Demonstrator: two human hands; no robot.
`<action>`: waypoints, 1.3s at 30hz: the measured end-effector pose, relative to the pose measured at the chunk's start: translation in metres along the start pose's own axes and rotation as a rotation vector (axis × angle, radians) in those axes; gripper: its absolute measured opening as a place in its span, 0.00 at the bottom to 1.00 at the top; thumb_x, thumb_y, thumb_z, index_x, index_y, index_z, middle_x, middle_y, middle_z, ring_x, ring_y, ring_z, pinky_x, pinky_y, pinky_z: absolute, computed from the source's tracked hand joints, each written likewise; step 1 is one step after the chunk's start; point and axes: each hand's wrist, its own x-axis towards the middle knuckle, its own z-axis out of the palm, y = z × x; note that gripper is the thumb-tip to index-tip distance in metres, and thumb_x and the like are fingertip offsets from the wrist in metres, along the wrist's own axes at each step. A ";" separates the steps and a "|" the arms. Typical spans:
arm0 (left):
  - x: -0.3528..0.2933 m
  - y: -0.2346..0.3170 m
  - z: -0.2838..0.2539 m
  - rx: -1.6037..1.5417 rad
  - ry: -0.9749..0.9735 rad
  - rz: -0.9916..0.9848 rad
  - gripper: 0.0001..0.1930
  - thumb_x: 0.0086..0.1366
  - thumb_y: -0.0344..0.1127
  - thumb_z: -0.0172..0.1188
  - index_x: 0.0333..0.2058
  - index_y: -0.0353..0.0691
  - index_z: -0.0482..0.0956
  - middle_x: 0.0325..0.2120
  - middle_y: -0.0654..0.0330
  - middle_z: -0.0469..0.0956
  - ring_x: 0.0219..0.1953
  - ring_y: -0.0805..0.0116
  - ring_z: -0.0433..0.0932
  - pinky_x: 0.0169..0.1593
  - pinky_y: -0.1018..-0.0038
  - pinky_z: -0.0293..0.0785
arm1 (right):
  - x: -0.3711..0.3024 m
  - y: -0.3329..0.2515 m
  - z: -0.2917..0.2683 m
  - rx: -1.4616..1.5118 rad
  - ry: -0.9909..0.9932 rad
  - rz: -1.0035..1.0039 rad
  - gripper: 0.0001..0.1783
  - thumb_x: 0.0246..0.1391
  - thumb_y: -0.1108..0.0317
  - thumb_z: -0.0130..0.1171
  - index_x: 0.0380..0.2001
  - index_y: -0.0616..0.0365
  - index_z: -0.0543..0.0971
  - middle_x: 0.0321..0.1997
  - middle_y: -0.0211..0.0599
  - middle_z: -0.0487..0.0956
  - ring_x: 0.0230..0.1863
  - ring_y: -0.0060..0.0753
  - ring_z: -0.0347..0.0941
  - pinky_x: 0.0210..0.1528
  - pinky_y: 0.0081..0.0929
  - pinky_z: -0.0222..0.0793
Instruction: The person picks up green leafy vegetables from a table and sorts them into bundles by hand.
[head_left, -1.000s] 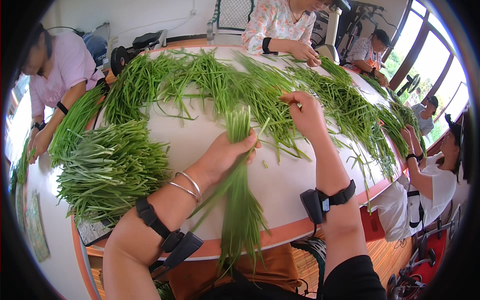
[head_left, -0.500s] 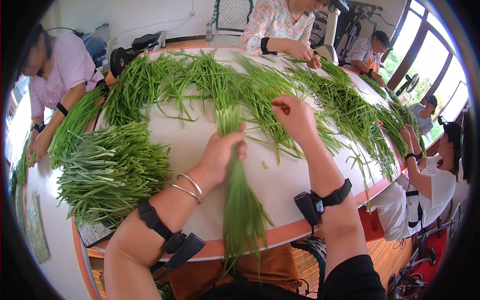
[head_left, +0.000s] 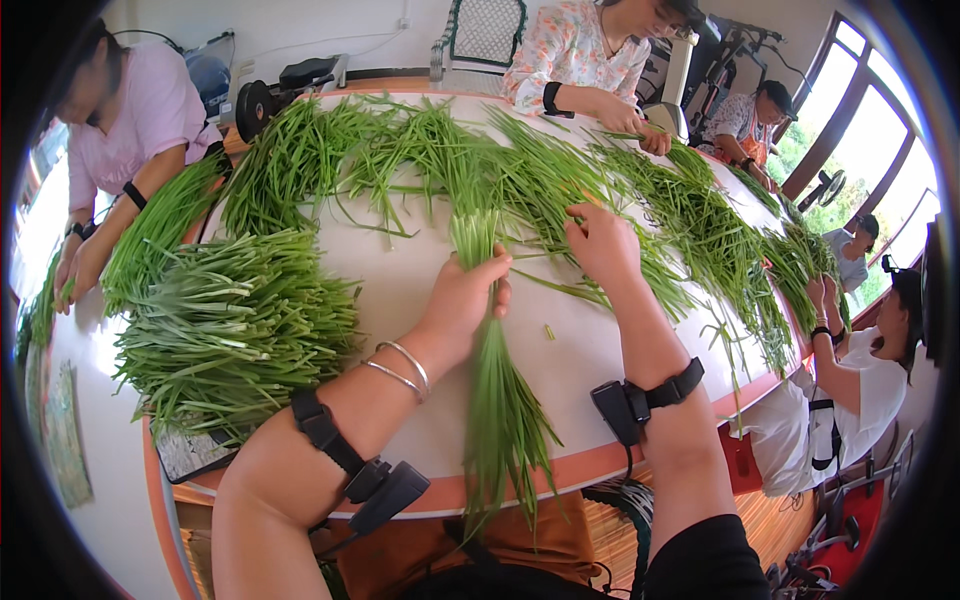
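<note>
My left hand (head_left: 462, 303) is wrapped round a bundle of green chives (head_left: 505, 395). Its pale cut ends stick up above the fist, and the leafy ends hang over the table's near edge. To the right of the bundle, my right hand (head_left: 606, 246) hovers with curled fingers by the loose chives (head_left: 545, 178) spread across the table. Whether a thin stalk is between those fingers cannot be made out. A thick stack of chives (head_left: 235, 330), pale ends together, lies left of my left forearm.
The white table (head_left: 400, 290) has an orange-pink edge. More loose chives (head_left: 690, 215) run along its right side. A person in pink (head_left: 130, 130) works at the left, one in a floral shirt (head_left: 575, 65) across the table, and others at the right. A red stool (head_left: 740, 460) stands near the right edge.
The view has shifted slightly. My left hand and its chive bundle sit a little further right. My right hand has moved slightly right and down, its fingers still curled.
</note>
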 end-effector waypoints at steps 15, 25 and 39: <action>-0.001 0.000 0.001 0.051 -0.037 0.001 0.06 0.59 0.32 0.54 0.33 0.42 0.67 0.21 0.67 0.66 0.20 0.78 0.66 0.21 0.81 0.62 | 0.005 0.009 0.006 -0.126 0.032 -0.090 0.09 0.44 0.62 0.56 0.28 0.50 0.81 0.32 0.41 0.75 0.32 0.44 0.72 0.36 0.37 0.68; -0.002 0.002 0.003 0.084 -0.046 -0.012 0.06 0.59 0.33 0.55 0.32 0.42 0.68 0.21 0.67 0.66 0.20 0.78 0.67 0.21 0.81 0.63 | 0.002 0.007 0.000 -0.120 -0.067 -0.066 0.10 0.41 0.59 0.59 0.22 0.52 0.80 0.26 0.37 0.78 0.29 0.40 0.74 0.33 0.36 0.69; 0.000 0.000 0.001 0.083 -0.068 0.002 0.05 0.59 0.33 0.54 0.32 0.42 0.67 0.21 0.67 0.66 0.20 0.77 0.66 0.21 0.80 0.63 | 0.010 0.024 -0.023 0.401 0.063 0.001 0.12 0.46 0.62 0.58 0.27 0.61 0.77 0.23 0.36 0.77 0.25 0.28 0.72 0.31 0.25 0.67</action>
